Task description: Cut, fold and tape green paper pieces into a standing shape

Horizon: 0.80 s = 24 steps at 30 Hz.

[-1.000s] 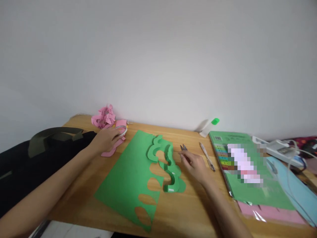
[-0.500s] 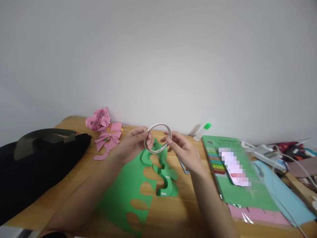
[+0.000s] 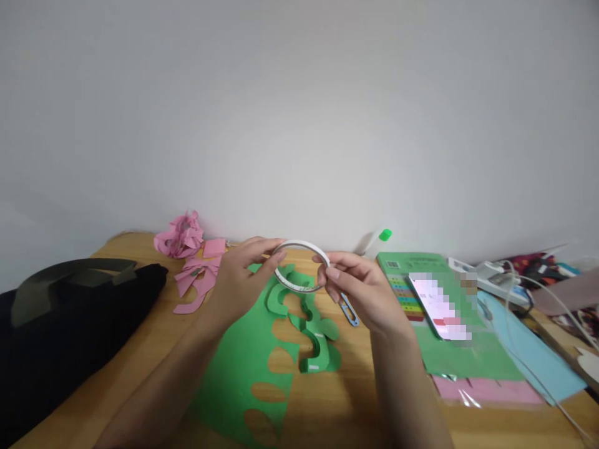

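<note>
Between both hands, above the table, is a roll of white tape (image 3: pixel 299 288), a thin ring with small print on its inner wall. My left hand (image 3: pixel 246 271) pinches its left side between thumb and fingers. My right hand (image 3: pixel 358 284) grips the right side the same way. Below lie curled green paper pieces (image 3: pixel 318 355) with small white strips on them. A green paper sheet (image 3: pixel 229 368) with oval cut-outs spreads under my left forearm. Partly behind my right hand is a blue-handled tool (image 3: pixel 349 312), whose upper end is hidden.
Pink paper scraps (image 3: pixel 194 280) lie at the back left, beside a black cloth item (image 3: pixel 84 330). To the right are a green paper pack (image 3: pixel 468 365), a phone (image 3: pixel 440 308), a green-capped tube (image 3: pixel 379 240), a power strip (image 3: pixel 491 284) with cables, and blue paper (image 3: pixel 528 349).
The tape roll has tipped flatter and moved slightly right and down in view. My right hand has shifted right and turned. Both hands still hold the roll.
</note>
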Tool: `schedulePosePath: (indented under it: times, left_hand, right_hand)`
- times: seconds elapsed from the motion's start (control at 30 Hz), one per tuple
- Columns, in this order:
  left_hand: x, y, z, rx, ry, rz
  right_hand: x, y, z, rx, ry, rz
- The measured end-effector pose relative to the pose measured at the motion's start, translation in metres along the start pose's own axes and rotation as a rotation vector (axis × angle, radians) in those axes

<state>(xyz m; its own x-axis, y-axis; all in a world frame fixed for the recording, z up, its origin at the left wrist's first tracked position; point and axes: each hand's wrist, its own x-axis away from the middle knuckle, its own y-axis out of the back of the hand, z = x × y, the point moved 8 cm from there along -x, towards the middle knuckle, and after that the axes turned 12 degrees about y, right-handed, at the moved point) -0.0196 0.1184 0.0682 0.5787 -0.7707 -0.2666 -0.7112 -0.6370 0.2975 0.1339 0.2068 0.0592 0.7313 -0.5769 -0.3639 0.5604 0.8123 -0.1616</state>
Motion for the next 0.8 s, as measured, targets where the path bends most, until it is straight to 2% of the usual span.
schedulePosePath:
  times: [0.13, 0.3, 0.43, 0.53, 0.8]
  left_hand:
    - [0.001, 0.005, -0.013, -0.182, -0.153, -0.055]
    - [0.015, 0.007, -0.033, -0.292, -0.388, -0.141]
    - [0.029, 0.0, -0.047, -0.309, -0.533, -0.084]
    - [0.034, -0.005, -0.05, -0.301, -0.58, -0.033]
    - [0.03, -0.008, -0.043, -0.337, -0.574, -0.088]
  right_hand:
    - [0.003, -0.004, -0.002, -0.049, 0.007, 0.032]
    - [0.004, -0.009, -0.004, 0.019, -0.001, 0.023]
    - [0.003, -0.01, -0.004, 0.106, 0.011, -0.021]
    - [0.004, -0.01, -0.005, 0.187, 0.006, -0.046]
    - [0.004, -0.017, -0.005, 0.291, -0.005, 0.002]
